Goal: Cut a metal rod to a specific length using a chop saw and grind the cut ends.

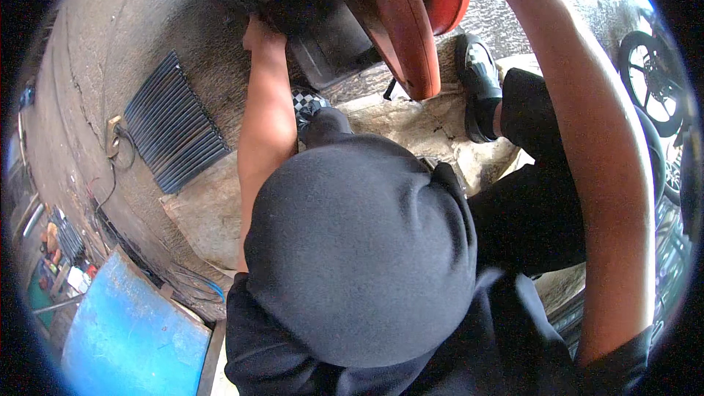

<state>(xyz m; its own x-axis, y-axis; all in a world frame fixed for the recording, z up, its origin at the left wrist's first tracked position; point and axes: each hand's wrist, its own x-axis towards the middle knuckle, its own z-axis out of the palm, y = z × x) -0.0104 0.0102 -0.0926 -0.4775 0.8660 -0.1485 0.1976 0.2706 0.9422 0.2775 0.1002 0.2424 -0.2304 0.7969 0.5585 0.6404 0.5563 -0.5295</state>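
Left hand (258, 35): only the part near the wrist shows; the fingers pass behind dark parts to the left of the red shell (400, 37), so their spread or grip cannot be told. Right hand: outside the upper edge of view; finger state cannot be told.

The shell lies to the right of the left hand. Its long axis slopes from the upper edge, down and to the right, ending in a rounded tip. The left hand is near its left side, with a black tray (334, 40) between them. The right forearm (587, 125) runs up past the shell's right side, well apart from the tip. Which hand is nearer cannot be told, as the right one is not shown.

A red drum (456, 0) sits just behind the shell, on its right. The right shoe (478, 84) stands to the right of the tip; the left shoe (308, 105), partly covered, is below and left of it. A pale sheet (440, 128) spreads below the tip. Further left of the shell lies a ribbed black panel (176, 125), with a socket (114, 137) beyond it. A blue panel (139, 330) is far below and left.
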